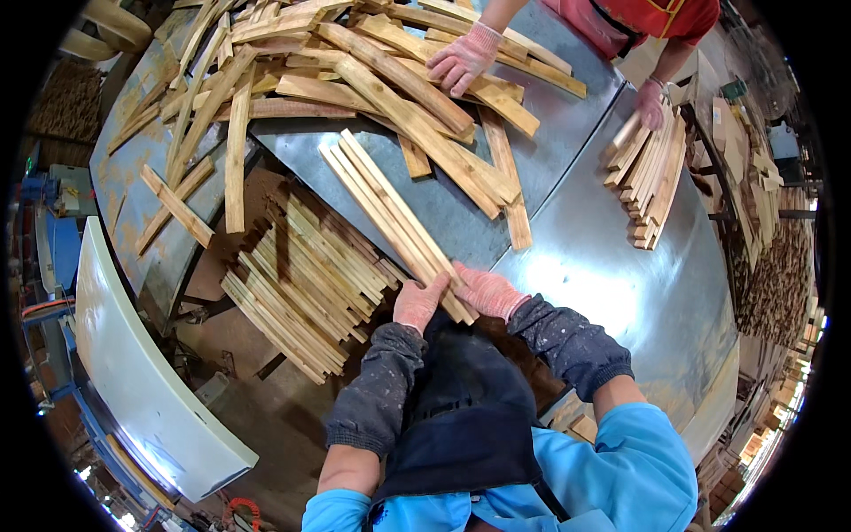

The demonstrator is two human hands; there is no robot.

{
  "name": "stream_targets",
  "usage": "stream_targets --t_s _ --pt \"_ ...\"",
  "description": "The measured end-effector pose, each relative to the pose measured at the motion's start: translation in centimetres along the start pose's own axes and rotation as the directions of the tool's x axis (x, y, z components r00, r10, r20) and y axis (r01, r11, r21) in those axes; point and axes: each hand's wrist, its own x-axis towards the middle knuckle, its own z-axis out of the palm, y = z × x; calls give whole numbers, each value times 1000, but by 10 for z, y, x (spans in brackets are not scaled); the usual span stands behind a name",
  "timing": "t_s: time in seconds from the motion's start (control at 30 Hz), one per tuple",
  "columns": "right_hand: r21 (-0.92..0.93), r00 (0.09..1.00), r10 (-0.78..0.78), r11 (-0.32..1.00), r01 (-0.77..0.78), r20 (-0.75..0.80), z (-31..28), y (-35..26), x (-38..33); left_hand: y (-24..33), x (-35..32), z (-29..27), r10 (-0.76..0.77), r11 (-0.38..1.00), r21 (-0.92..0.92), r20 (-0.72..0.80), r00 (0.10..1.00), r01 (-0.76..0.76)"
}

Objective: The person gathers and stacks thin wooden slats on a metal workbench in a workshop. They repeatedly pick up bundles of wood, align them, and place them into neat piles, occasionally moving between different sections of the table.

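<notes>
A small bundle of pale wooden strips [390, 213] lies slantwise over the front edge of the metal table, its near end close to my body. My left hand [420, 304], in a pinkish work glove, is closed around the left side of the near end. On the right side of that same end, my gloved right hand [487, 291] grips the strips too. Just to the left and lower down sits a layered stack of similar wooden strips [306, 284].
Loose boards [390, 75] are heaped across the far side of the metal table [576, 230]. Opposite, a co-worker's gloved hand [464, 60] rests on the heap; the other holds a bundle of strips [651, 177]. A pale curved panel [146, 372] stands at the left.
</notes>
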Motion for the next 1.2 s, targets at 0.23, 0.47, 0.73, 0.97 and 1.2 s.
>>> stream_targets --t_s 0.23,0.47,0.73,0.97,1.2 --pt "-353 778 -180 934 -57 -602 -44 -3 54 -13 20 16 -72 985 -152 93 993 86" --pt "-416 767 -90 876 -242 -635 -97 20 103 2 20 2 4 989 -146 205 979 27" --pt "595 998 47 801 -57 32 -71 35 11 -38 42 21 139 961 -260 162 977 -94" --pt "166 996 56 984 -66 68 7 72 -45 0 6 -9 -2 992 -125 36 999 6" --pt "-232 999 -25 973 15 -39 -45 -9 6 16 20 7 -113 956 -283 -100 989 81"
